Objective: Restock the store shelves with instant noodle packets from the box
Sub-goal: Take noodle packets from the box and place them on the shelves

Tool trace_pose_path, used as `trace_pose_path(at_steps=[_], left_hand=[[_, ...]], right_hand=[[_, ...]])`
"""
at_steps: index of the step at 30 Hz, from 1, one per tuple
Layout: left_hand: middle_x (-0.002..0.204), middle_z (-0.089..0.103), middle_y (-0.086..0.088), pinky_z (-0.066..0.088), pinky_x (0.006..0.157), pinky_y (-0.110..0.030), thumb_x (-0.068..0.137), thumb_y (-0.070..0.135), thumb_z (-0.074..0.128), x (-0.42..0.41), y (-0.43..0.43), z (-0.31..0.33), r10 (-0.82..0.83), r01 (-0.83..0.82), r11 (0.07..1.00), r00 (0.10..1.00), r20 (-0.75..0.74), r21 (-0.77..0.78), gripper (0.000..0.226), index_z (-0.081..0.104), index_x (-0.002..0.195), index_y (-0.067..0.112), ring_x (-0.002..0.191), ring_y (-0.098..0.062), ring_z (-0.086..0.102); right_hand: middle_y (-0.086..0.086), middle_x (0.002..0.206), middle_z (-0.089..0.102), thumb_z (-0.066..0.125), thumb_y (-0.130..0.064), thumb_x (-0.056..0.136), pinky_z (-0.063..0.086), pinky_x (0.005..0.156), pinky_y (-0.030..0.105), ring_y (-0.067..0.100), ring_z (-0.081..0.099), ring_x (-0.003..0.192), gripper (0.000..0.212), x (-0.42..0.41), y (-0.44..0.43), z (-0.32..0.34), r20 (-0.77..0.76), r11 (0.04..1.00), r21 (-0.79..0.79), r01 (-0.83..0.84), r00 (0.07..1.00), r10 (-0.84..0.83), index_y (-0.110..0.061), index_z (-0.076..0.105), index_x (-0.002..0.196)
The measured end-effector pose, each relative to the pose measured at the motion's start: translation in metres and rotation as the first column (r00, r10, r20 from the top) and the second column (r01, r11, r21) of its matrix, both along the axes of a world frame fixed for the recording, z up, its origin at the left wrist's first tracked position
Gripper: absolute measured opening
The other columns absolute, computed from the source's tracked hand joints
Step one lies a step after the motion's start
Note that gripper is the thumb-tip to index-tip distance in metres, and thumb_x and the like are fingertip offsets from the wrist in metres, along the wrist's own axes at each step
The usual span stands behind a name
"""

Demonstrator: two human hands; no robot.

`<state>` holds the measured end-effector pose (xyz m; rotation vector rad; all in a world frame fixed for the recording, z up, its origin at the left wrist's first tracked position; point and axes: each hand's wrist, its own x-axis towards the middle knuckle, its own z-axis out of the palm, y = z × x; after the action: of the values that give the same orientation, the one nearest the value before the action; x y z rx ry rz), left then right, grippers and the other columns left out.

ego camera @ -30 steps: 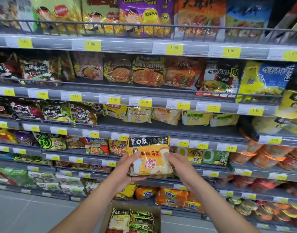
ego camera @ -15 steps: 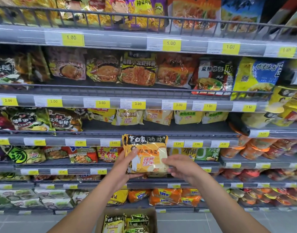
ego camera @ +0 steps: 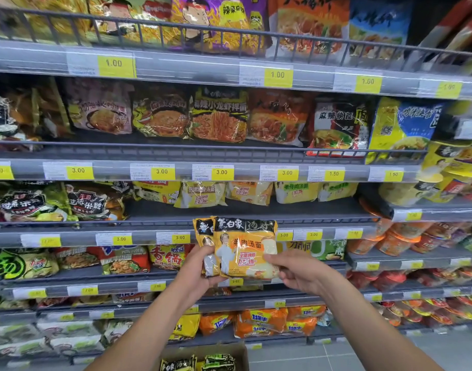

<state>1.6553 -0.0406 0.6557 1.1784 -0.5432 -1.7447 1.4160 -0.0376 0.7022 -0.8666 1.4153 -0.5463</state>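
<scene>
Tiered grey shelves (ego camera: 256, 211) fill the view, stocked with noodle bags and lined with yellow price tags (ego camera: 221, 172). At the bottom edge sits an open cardboard box (ego camera: 241, 352) with dark-topped packets (ego camera: 220, 362) in it. In front of the middle shelves, clear of any shelf, two yellow noodle packets (ego camera: 245, 250) are held upright, one overlapping the other. The left hand (ego camera: 194, 271) curls its fingers round their lower left corner. The right hand (ego camera: 296, 271) pinches the front packet's right edge, thumb on its face.
</scene>
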Motion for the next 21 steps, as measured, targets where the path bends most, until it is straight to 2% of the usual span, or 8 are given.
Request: trace_pose_path(at_steps=[4, 6, 7, 10, 12, 16, 18, 21], left_hand=[[0.123, 0.067, -0.020, 0.059, 0.078, -0.048, 0.101, 0.014, 0.051, 0.002, -0.003, 0.002, 0.001, -0.001, 1.000, 1.000, 0.005, -0.011, 0.010, 0.060, 0.106, 0.016, 0.108, -0.035, 0.067], [0.127, 0.063, -0.017, 0.060, 0.079, -0.050, 0.099, 0.014, 0.054, 0.005, -0.005, 0.003, 0.015, -0.015, 1.000, 1.000, -0.008, -0.005, 0.015, 0.060, 0.113, 0.013, 0.113, -0.035, 0.064], [0.130, 0.060, -0.015, 0.060, 0.079, -0.050, 0.098, 0.014, 0.057, 0.007, -0.006, 0.003, 0.026, -0.026, 1.000, 0.999, -0.023, 0.004, 0.019, 0.059, 0.117, 0.012, 0.116, -0.036, 0.062], [0.130, 0.057, -0.017, 0.061, 0.076, -0.048, 0.096, 0.013, 0.061, 0.011, -0.005, 0.004, 0.045, -0.043, 0.998, 0.998, -0.044, 0.038, 0.025, 0.056, 0.120, 0.012, 0.115, -0.037, 0.063], [0.130, 0.058, -0.018, 0.061, 0.076, -0.048, 0.096, 0.013, 0.061, 0.014, -0.002, 0.003, 0.049, -0.047, 0.997, 0.998, -0.036, 0.056, 0.025, 0.055, 0.120, 0.012, 0.112, -0.037, 0.064], [0.127, 0.058, -0.015, 0.060, 0.082, -0.050, 0.096, 0.009, 0.059, 0.019, 0.004, -0.001, 0.057, -0.055, 0.997, 0.998, -0.031, 0.061, 0.024, 0.054, 0.119, 0.015, 0.110, -0.038, 0.064], [0.113, 0.056, -0.002, 0.055, 0.093, -0.055, 0.096, 0.005, 0.057, 0.019, 0.008, 0.002, 0.068, -0.067, 0.997, 0.997, -0.034, 0.048, 0.022, 0.054, 0.113, 0.018, 0.102, -0.032, 0.064], [0.101, 0.049, 0.012, 0.051, 0.098, -0.059, 0.096, 0.001, 0.056, 0.020, 0.010, 0.004, 0.080, -0.079, 0.996, 0.996, -0.027, 0.034, 0.029, 0.052, 0.124, 0.008, 0.096, -0.024, 0.060]], right_hand=[[0.000, 0.085, 0.071, 0.081, -0.031, 0.081, 0.055, 0.055, 0.020, 0.006, 0.063, 0.057, 0.072, -0.002, -0.011, 0.000, 0.010, 1.000, -0.010, -0.011, 1.000, 0.011, -0.006, 0.044, 0.138], [0.002, 0.095, 0.073, 0.081, -0.031, 0.081, 0.055, 0.054, 0.019, 0.006, 0.062, 0.057, 0.081, -0.004, -0.019, 0.002, 0.031, 1.000, -0.026, 0.003, 1.000, -0.003, -0.009, 0.038, 0.146], [0.001, 0.090, 0.073, 0.081, -0.030, 0.081, 0.054, 0.052, 0.018, 0.005, 0.060, 0.055, 0.080, -0.006, -0.026, 0.002, 0.046, 0.999, -0.029, 0.018, 0.999, -0.016, -0.008, 0.039, 0.146], [-0.003, 0.061, 0.065, 0.078, -0.029, 0.084, 0.049, 0.043, 0.016, 0.003, 0.055, 0.046, 0.065, -0.009, -0.049, 0.007, 0.084, 0.996, -0.032, 0.086, 0.993, -0.083, -0.006, 0.051, 0.138], [-0.004, 0.054, 0.059, 0.076, -0.030, 0.086, 0.048, 0.042, 0.016, 0.003, 0.053, 0.044, 0.052, -0.009, -0.068, 0.012, 0.078, 0.987, -0.060, 0.150, 0.986, -0.145, -0.007, 0.057, 0.129], [-0.003, 0.054, 0.055, 0.073, -0.030, 0.090, 0.047, 0.041, 0.015, 0.004, 0.049, 0.044, 0.030, -0.003, -0.103, 0.025, 0.036, 0.967, -0.137, 0.216, 0.976, -0.213, -0.011, 0.062, 0.110], [-0.001, 0.058, 0.055, 0.070, -0.027, 0.093, 0.046, 0.040, 0.015, 0.006, 0.048, 0.047, 0.022, 0.001, -0.119, 0.028, -0.023, 0.959, -0.182, 0.217, 0.974, -0.224, -0.010, 0.061, 0.103], [0.003, 0.066, 0.058, 0.065, -0.018, 0.096, 0.047, 0.041, 0.015, 0.009, 0.050, 0.053, 0.020, 0.010, -0.138, 0.022, -0.091, 0.959, -0.212, 0.189, 0.973, -0.212, -0.007, 0.063, 0.112]])
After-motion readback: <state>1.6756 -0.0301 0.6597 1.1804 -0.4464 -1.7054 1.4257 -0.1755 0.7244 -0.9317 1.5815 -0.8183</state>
